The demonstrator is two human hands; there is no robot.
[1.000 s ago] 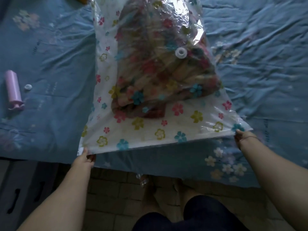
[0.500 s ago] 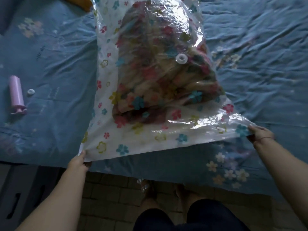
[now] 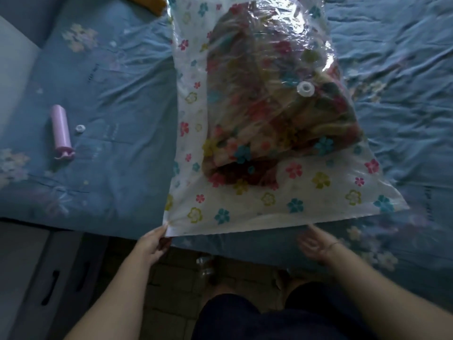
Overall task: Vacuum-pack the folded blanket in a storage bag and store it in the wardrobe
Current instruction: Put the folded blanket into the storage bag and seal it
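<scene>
A clear storage bag (image 3: 282, 204) printed with small flowers lies on the blue bed sheet, its open end toward me at the bed's edge. Inside it sits the folded blanket (image 3: 264, 114), dark red and tan. A white round valve (image 3: 305, 89) is on the bag's top face. My left hand (image 3: 153, 244) pinches the bag's near left corner. My right hand (image 3: 316, 242) is blurred, fingers spread, just below the middle of the bag's near edge and holding nothing.
A pink hand pump (image 3: 61, 132) lies on the bed (image 3: 110, 155) at the left, with a small white cap (image 3: 80, 128) beside it. An orange object (image 3: 149, 3) shows at the top edge. Grey drawers (image 3: 49, 278) stand below the bed at the left.
My right hand has let go of the bag's right corner and moved left toward the middle of the near edge. The bag's right corner has dropped flat. My left hand keeps its pinch.
</scene>
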